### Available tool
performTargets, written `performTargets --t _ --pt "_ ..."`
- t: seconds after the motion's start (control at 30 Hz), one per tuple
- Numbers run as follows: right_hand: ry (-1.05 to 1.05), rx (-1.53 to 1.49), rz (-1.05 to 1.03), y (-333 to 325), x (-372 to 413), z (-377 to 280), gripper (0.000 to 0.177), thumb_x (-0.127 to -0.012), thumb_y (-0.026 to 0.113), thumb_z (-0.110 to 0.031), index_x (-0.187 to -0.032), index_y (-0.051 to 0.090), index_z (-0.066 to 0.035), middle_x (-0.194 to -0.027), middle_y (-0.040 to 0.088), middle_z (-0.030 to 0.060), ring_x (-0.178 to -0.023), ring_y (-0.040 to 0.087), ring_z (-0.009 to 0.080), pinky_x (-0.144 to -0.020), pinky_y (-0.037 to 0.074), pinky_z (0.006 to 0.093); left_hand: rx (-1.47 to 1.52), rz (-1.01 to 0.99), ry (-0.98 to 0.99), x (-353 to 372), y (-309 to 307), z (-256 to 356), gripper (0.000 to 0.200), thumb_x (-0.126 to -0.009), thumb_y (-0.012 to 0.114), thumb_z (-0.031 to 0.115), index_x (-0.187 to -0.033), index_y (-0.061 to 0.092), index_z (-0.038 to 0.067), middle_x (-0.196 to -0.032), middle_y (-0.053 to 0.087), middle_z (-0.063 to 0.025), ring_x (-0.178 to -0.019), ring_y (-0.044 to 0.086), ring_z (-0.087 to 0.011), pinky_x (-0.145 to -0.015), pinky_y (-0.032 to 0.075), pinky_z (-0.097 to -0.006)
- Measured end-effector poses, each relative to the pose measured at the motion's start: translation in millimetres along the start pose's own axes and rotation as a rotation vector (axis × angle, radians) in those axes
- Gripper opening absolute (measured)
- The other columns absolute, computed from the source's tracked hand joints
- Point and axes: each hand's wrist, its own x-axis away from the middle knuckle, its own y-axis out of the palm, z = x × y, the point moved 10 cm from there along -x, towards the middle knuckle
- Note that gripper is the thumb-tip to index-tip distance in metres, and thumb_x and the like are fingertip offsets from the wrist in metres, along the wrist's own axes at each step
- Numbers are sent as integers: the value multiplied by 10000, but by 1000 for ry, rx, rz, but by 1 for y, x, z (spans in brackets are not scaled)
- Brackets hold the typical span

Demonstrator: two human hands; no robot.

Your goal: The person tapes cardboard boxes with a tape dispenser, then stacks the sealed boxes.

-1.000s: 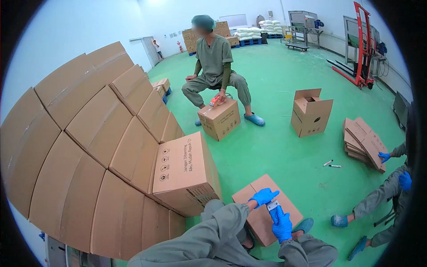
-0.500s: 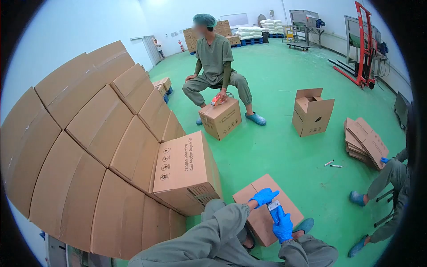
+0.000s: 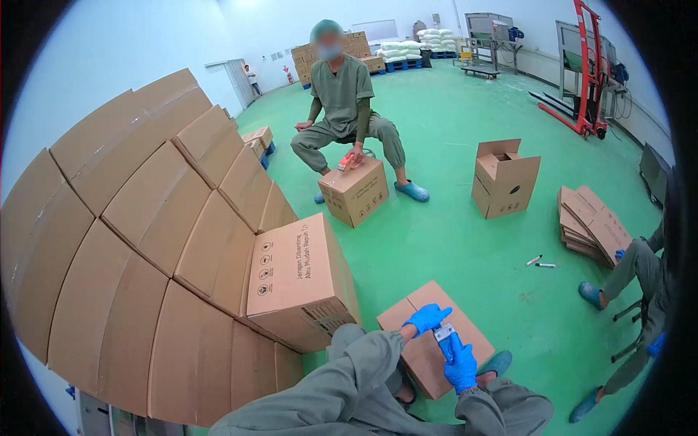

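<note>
blue-gloved left hand (image 3: pixel 427 318) and right hand (image 3: pixel 460 368), brown cardboard box (image 3: pixel 429 349), green floor (image 3: pixel 465 240)

A green floor (image 3: pixel 451 240) is spread out ahead of the left hand (image 3: pixel 427 317) and the right hand (image 3: pixel 459 367), evenly lit. White walls (image 3: pixel 109 51) are seen far ahead and to the left. Stacked cartons (image 3: pixel 145 240) are piled high just left of the hands. A red pallet stacker (image 3: pixel 584 73) is parked far ahead to the right, and white sacks (image 3: pixel 400 52) are kept on blue pallets by the far wall.
</note>
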Motion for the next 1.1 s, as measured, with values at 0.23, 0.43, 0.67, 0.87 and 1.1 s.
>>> performTargets --t 0.23,0.43,0.67,0.87,1.1 --pt "9 25 -5 -4 -2 -3 803 -695 601 -63 -1442 349 -214 -900 495 208 -765 572 417 -624 472 509 105 -73 -26 -10 8 -10 622 -891 500 577 -895 645 -28 -804 658 -184 -713 648 -275 -685 508 -423" --pt "-40 -278 -30 17 -6 7 493 -731 637 -138 -1218 556 -135 -947 650 149 -803 617 370 -662 496 472 282 -256 -24 -16 16 -38 522 -933 497 487 -1016 645 -6 -885 662 -112 -784 631 -180 -736 520 -349" --pt "-166 -25 68 -9 -9 -19 767 -837 496 -45 -1464 266 -422 -1425 453 8 -1046 584 306 -920 461 432 693 -349 -126 -53 53 -62 401 -936 531 472 -844 650 100 -786 629 -21 -668 577 -123 -621 489 -293" --pt "-99 -46 -109 -3 -10 -21 836 -791 535 -35 -1478 223 -395 -1350 490 139 -967 587 409 -767 503 504 616 -280 -109 -61 55 -75 447 -906 587 485 -601 427 199 -571 447 52 -496 441 -75 -457 361 -292" --pt "-273 -250 111 -66 -3 -63 604 -892 495 -193 -1446 313 -353 -1138 583 127 -839 595 336 -734 490 478 479 -143 32 -68 38 -65 436 -898 633 400 -583 492 132 -566 453 40 -522 448 -72 -465 371 -289"
